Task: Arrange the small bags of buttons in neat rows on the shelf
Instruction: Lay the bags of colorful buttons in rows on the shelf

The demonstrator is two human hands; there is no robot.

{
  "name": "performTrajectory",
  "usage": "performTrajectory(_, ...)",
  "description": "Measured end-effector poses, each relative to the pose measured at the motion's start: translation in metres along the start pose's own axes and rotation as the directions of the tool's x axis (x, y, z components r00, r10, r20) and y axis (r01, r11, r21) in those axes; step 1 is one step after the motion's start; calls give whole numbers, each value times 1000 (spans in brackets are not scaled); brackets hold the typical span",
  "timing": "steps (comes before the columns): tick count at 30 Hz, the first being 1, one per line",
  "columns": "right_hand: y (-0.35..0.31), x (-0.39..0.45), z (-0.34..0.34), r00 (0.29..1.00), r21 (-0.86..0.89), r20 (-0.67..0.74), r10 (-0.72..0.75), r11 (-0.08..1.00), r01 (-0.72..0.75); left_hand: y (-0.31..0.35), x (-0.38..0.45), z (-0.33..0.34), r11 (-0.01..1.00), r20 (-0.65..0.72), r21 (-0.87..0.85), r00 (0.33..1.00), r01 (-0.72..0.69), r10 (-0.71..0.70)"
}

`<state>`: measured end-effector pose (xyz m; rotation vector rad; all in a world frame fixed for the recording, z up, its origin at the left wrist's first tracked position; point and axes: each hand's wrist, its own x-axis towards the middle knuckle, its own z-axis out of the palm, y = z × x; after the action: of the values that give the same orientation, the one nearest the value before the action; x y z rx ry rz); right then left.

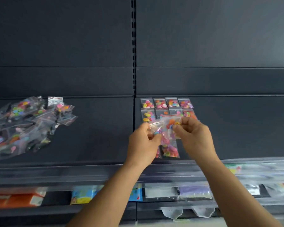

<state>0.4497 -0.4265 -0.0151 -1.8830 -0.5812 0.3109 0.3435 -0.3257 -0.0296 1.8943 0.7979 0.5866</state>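
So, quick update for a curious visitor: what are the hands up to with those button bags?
Left hand and right hand both pinching small bags above the shelf. Two rows started at the back. Loose pile waiting left. Nothing in the way.

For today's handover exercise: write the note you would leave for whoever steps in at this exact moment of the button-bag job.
Left hand and right hand each pinch clear bags of buttons above the shelf.
Done: a back row of four bags, a second row partly hidden by the hands, and at least one bag nearer the front.
Left: place the held bags, then sort the loose pile on the left into rows.
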Motion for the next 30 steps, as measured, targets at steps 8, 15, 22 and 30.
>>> performTrajectory(8, 46, 13, -73, 995, -123, -71, 71, 989, -79, 24, -8, 74, 973, 82, 229, 997, -24, 5)
performTrajectory(15, 68, 18, -86, 992, -259, -41, 117, 958, -123, 35, -12, 97, 895, 83, 431, 993, -112, 85)
performTrajectory(22, 72, 17, -81, 996, -444, 14, 92, 893, -77, 30, -13, 98, 762, 66, 614, 975, -206, 210)
performTrajectory(30, 74, 2, -89, 942, -545, 272, -196, 776, 319, 19, -24, 88, 660, 378, 564, 866, -497, 329)
